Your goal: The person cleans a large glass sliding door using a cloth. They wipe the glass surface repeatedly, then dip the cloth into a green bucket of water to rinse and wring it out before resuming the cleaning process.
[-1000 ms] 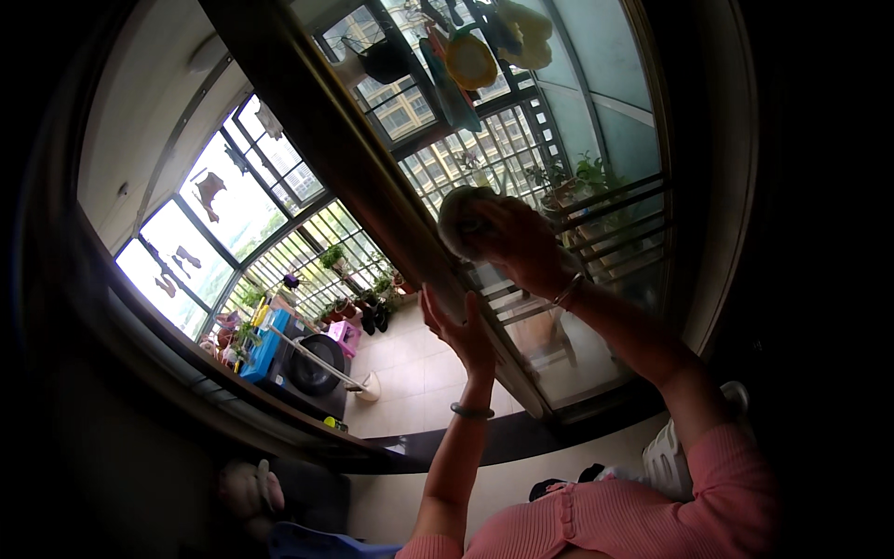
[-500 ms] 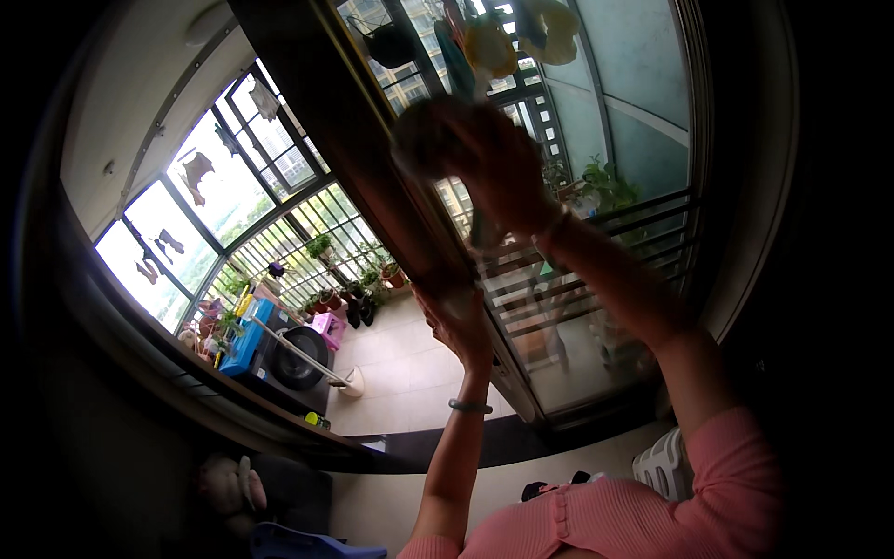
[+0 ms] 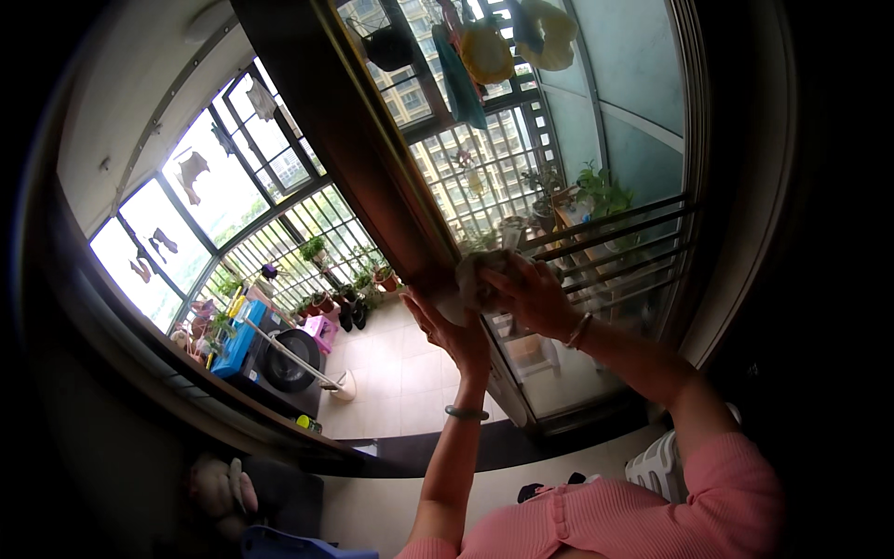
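Note:
The sliding glass door has a dark brown frame that slants across the middle. Against the lower part of this frame rests my left hand, fingers along its left side and thumb on its right, gripping it. Close beside it, my right hand presses a bunched, greyish cloth near where the frame meets the glass pane. The cloth is partly hidden under the fingers of my right hand. Both of my forearms reach up from pink sleeves.
Left of the frame, the opening shows a tiled balcony with a black front-loading washing machine, a long-handled mop, a pink stool and potted plants. A white slatted basket stands at lower right; a blue plastic item lies lower left.
My right hand has come down the glass with the cloth, from high up to just beside my left hand. My left hand has stayed on the frame.

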`<action>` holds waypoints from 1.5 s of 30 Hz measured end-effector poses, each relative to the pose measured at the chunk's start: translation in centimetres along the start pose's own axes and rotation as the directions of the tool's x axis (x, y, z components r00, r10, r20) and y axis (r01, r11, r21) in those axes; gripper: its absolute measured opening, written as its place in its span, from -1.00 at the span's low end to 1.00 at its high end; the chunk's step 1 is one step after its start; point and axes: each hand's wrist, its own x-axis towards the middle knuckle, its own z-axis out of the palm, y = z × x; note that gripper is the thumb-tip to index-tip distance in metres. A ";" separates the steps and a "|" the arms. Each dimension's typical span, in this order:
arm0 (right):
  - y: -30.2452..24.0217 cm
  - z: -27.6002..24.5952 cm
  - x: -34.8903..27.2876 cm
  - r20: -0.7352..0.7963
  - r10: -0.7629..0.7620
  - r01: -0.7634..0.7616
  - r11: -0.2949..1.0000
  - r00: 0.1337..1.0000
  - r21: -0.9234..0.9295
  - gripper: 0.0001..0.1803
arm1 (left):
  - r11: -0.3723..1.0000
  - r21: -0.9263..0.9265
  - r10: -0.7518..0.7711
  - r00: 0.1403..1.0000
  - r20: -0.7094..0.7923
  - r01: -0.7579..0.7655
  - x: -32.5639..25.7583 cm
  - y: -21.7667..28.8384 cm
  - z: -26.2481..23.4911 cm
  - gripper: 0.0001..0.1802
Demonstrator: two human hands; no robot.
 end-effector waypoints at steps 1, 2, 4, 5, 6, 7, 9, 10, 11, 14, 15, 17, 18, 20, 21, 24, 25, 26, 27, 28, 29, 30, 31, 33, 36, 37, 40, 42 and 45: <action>0.5 0.1 -0.4 -0.003 -0.051 0.051 0.998 0.999 -0.043 -0.40 | 1.000 0.025 0.003 1.000 0.008 -0.003 -0.1 0.7 -0.1 0.09; 1.1 -0.5 0.3 -0.036 -0.026 0.025 1.000 0.999 -0.011 -0.39 | 0.999 0.040 0.010 1.000 0.023 -0.011 0.0 1.4 -0.1 0.08; 2.7 -1.4 2.6 -0.100 0.020 -0.014 0.998 0.995 0.057 -0.38 | 0.995 0.034 0.092 0.995 0.039 -0.094 0.1 2.5 -0.3 0.04; 3.4 -2.1 4.5 -0.088 0.029 -0.024 0.998 0.996 0.058 -0.39 | 0.990 0.027 0.138 0.990 0.036 -0.139 0.4 3.3 -0.4 0.03; 4.4 -3.1 7.2 -0.197 0.015 -0.018 1.000 0.980 -0.011 -0.38 | 0.988 0.032 0.153 0.988 0.031 -0.154 0.8 4.2 -0.6 0.01; 5.1 -4.4 10.3 -0.199 0.152 -0.132 0.985 0.968 0.111 -0.38 | 0.986 0.043 0.162 0.986 0.033 -0.163 0.9 4.6 -0.8 -0.01; 8.1 -6.5 17.2 -0.402 0.105 -0.119 0.993 0.909 -0.009 -0.64 | 0.982 0.056 0.181 0.983 0.038 -0.183 1.2 5.4 -1.0 -0.10; 9.5 -8.1 20.5 -0.514 0.032 -0.088 0.992 0.857 -0.085 -0.70 | 0.974 0.070 0.215 0.976 0.031 -0.216 1.6 5.5 -1.5 -0.12; 11.0 -9.5 23.3 -0.521 0.089 -0.157 0.984 0.849 -0.089 -0.67 | 0.966 0.058 0.252 0.967 0.026 -0.253 2.2 6.2 -1.3 -0.13; 13.1 -12.5 26.9 -0.595 0.079 -0.205 0.967 0.800 -0.148 -0.69 | 0.953 0.006 0.304 0.952 0.038 -0.304 3.1 7.9 -0.5 -0.10; 12.9 -12.2 26.5 -0.584 0.095 -0.193 0.975 0.807 -0.109 -0.69 | 0.951 0.000 0.308 0.950 0.048 -0.308 3.4 8.2 -0.5 -0.07; 12.2 -11.1 23.8 -0.554 0.126 -0.172 0.985 0.823 -0.032 -0.68 | 0.952 0.004 0.305 0.951 0.046 -0.305 3.7 8.6 -0.1 -0.07; 12.6 -9.4 21.3 -0.546 0.094 -0.123 0.992 0.832 -0.017 -0.68 | 0.949 -0.009 0.315 0.948 0.038 -0.315 3.9 9.3 0.3 -0.07; 9.7 -7.0 14.5 -0.400 0.211 -0.164 0.975 0.892 0.149 -0.60 | 0.953 -0.008 0.304 0.951 0.052 -0.304 3.2 8.6 0.3 -0.06; 8.7 -5.5 10.3 -0.207 0.390 -0.295 0.878 0.897 0.377 -0.52 | 0.951 -0.027 0.310 0.949 0.055 -0.308 2.9 8.8 0.5 -0.06; 5.8 -3.0 0.1 -0.083 0.169 -0.163 0.984 0.982 0.074 -0.46 | 0.947 -0.023 0.321 0.941 0.108 -0.321 2.0 8.5 1.4 -0.05; 4.8 -3.8 -1.6 -0.074 0.121 -0.121 0.993 0.990 -0.002 -0.48 | 0.950 -0.033 0.311 0.942 0.126 -0.309 1.4 8.5 1.6 -0.18; 4.9 -4.5 -1.0 -0.097 0.144 -0.141 0.989 0.985 0.037 -0.48 | 0.935 -0.043 0.354 0.924 0.146 -0.351 1.4 8.8 1.7 -0.23; 5.0 -4.9 -0.2 -0.112 0.173 -0.166 0.983 0.978 0.073 -0.48 | 0.919 -0.059 0.394 0.902 0.174 -0.390 1.3 9.1 2.1 -0.27; 5.3 -5.1 0.7 -0.128 0.202 -0.189 0.976 0.971 0.111 -0.47 | 0.900 -0.075 0.435 0.878 0.199 -0.429 1.4 9.4 2.3 -0.32; 6.1 -4.7 1.7 -0.147 0.294 -0.260 0.942 0.945 0.211 -0.48 | 0.888 -0.107 0.460 0.867 0.191 -0.447 1.7 10.1 2.7 -0.41; 5.8 -6.6 5.0 -0.136 0.257 -0.227 0.952 0.957 0.205 -0.48 | 0.859 -0.149 0.510 0.841 0.181 -0.489 2.4 10.1 2.4 -0.39; 6.9 -6.9 7.3 -0.162 0.146 -0.142 0.989 0.976 0.031 -0.49 | 0.831 -0.179 0.549 0.828 0.114 -0.526 3.6 11.0 2.7 -0.37; 8.7 -8.1 13.6 -0.260 0.228 -0.174 0.961 0.938 0.215 -0.56 | 0.789 -0.179 0.600 0.800 0.019 -0.588 7.3 13.5 2.9 -0.33; 11.1 -10.0 23.4 -0.500 -0.067 -0.052 0.974 0.863 -0.220 -0.67 | 0.710 -0.053 0.702 0.712 -0.025 -0.702 14.8 16.3 2.0 -0.28; 10.9 -10.6 26.3 -0.509 0.150 -0.096 0.987 0.848 0.131 -0.67 | 0.710 -0.013 0.702 0.710 -0.056 -0.704 17.0 17.2 1.1 -0.30; 11.2 -11.3 30.0 -0.618 -0.098 -0.006 0.987 0.780 -0.163 -0.70 | 0.701 0.069 0.712 0.694 -0.101 -0.710 21.0 19.3 -0.6 -0.26; 10.8 -10.7 28.4 -0.543 -0.081 -0.016 0.985 0.836 -0.173 -0.70 | 0.712 0.104 0.702 0.709 -0.071 -0.695 19.6 17.9 -0.3 -0.27; 9.6 -8.7 23.0 -0.393 -0.069 0.046 0.997 0.917 -0.067 -0.65 | 0.778 0.058 0.628 0.772 -0.098 -0.625 13.8 15.3 0.3 -0.46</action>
